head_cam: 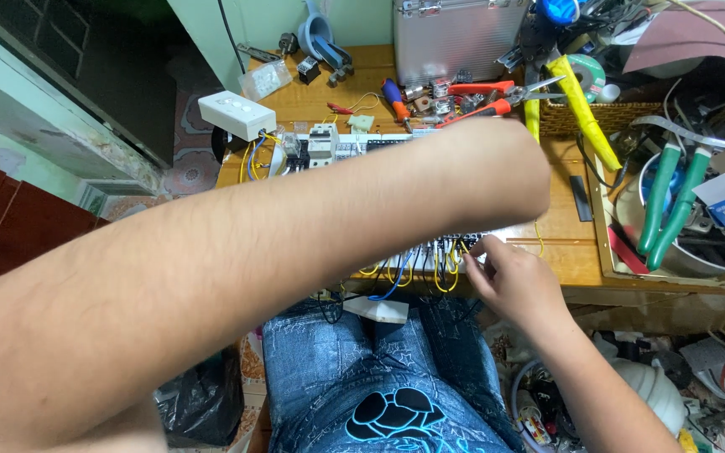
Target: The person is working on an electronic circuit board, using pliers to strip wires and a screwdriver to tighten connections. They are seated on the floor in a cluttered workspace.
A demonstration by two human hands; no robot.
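Observation:
My left arm point(295, 243) crosses the whole view from the lower left, bent at the elbow near the top right. It hides my left hand and most of a wiring board point(329, 147) carrying breakers and relays on the wooden table point(564, 243). My right hand point(509, 281) is at the board's near edge. Its fingertips curl onto a row of terminals where yellow wire loops point(442, 273) and a blue wire hang down. Whether the fingers pinch a wire is unclear. A small white box point(377, 309) rests on my lap in blue jeans.
A white switch box point(237, 113) sits at the table's left. At the back are a silver case point(455, 38), red-handled pliers point(497, 105), a blue-handled screwdriver point(394, 96) and a yellow tool point(581, 105). Green-handled pliers point(669, 205) lie in a cluttered tray at the right.

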